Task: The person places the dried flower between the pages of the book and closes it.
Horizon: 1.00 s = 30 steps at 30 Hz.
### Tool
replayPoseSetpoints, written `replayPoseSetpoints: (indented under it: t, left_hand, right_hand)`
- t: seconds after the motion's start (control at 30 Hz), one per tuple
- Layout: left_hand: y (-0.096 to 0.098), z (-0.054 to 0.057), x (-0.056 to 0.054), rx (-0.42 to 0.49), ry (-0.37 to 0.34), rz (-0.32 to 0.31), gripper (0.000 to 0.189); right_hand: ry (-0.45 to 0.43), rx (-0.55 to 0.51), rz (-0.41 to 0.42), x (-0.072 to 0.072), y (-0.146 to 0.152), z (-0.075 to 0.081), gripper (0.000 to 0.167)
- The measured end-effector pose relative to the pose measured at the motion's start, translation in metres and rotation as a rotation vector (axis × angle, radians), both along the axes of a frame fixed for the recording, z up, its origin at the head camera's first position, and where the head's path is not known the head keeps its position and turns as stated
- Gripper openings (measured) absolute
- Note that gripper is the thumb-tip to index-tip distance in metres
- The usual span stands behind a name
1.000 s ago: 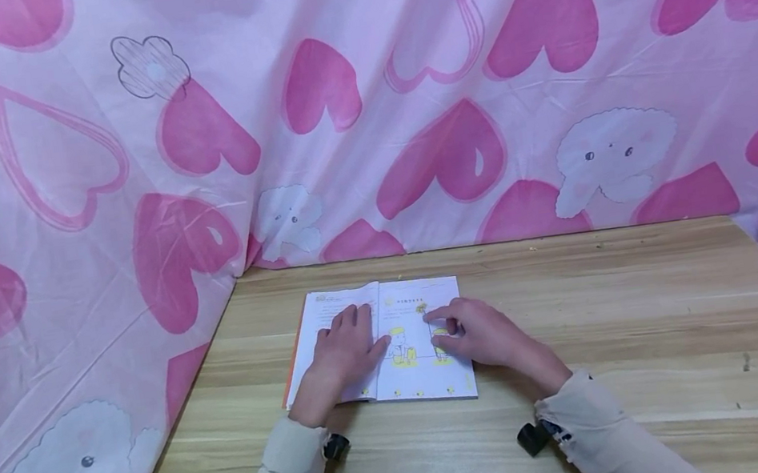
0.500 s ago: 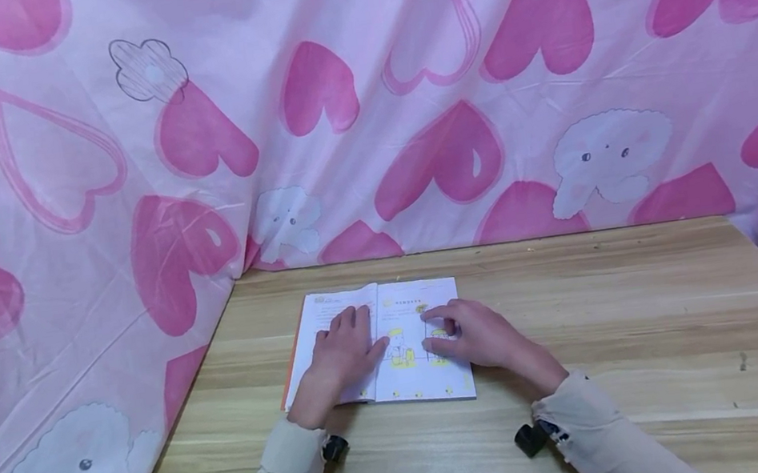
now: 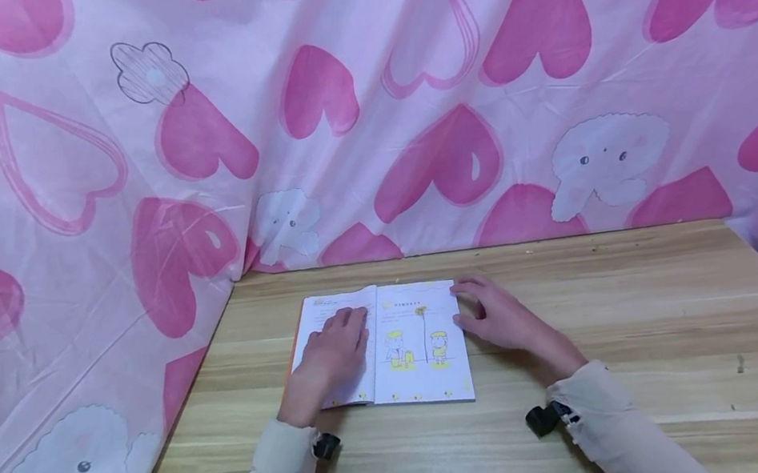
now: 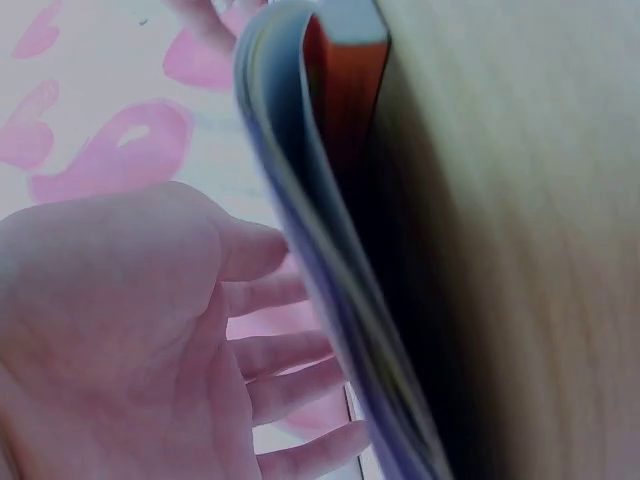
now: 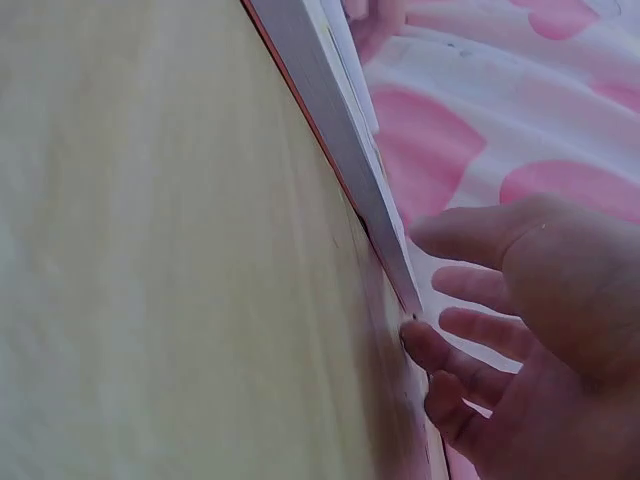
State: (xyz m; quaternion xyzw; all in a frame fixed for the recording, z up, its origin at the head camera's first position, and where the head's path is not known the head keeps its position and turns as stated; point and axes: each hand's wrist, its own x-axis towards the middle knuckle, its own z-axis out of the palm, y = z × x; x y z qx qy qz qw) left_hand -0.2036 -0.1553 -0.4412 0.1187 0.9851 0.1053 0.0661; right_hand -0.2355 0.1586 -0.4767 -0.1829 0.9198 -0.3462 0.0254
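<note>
An open book (image 3: 409, 387) with white pages lies on the table, its right page printed with yellow-and-black cartoon figures. On the left page rests my left hand (image 3: 334, 353), fingers extended toward the top near the spine. The left wrist view shows this hand (image 4: 130, 330) with fingers reaching to the pages, which bow up from the orange cover. My right hand (image 3: 499, 315) is at the book's right edge, thumb and index finger spread apart. From the right wrist, the fingers of that hand (image 5: 540, 330) are bent slightly beside the page block (image 5: 340, 120), pinching nothing.
The wooden table (image 3: 620, 348) extends right and toward me. A pink cloth (image 3: 367, 149) with hearts and white animal faces hangs behind and along the left side. Each wrist wears a small black camera (image 3: 541, 420).
My right hand has moved right, off the right page to the book's outer edge, uncovering the printed figure. My left hand has slid slightly left and down on its page.
</note>
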Motion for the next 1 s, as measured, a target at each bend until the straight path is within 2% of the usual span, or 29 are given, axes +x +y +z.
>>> replayPoseSetpoints:
  t: [0.13,0.33,0.47,0.67,0.87,1.0]
  left_hand:
    - [-0.007,0.003,0.000,0.030,-0.017,0.029,0.052]
    - [-0.021,0.002,-0.005,0.002,-0.021,0.135,0.055]
    - [-0.030,-0.001,-0.010,0.014,-0.040,0.197,0.054]
    - [-0.031,-0.004,-0.014,0.021,-0.042,0.196,0.057]
    - [-0.029,-0.004,-0.017,0.044,-0.013,0.242,0.071]
    - [-0.028,-0.005,-0.019,0.073,-0.040,0.269,0.081]
  right_hand:
    - [-0.022,0.020,0.023,-0.001,0.003,0.000,0.065]
    - [-0.050,0.028,0.036,0.001,0.003,0.003,0.063]
    - [-0.061,0.032,0.029,0.000,0.002,0.003,0.062]
    - [-0.070,0.037,0.022,0.000,0.002,0.002,0.062]
    - [-0.070,0.037,0.021,0.000,0.002,0.001,0.063]
    - [-0.079,0.031,0.011,0.001,0.001,0.001,0.063]
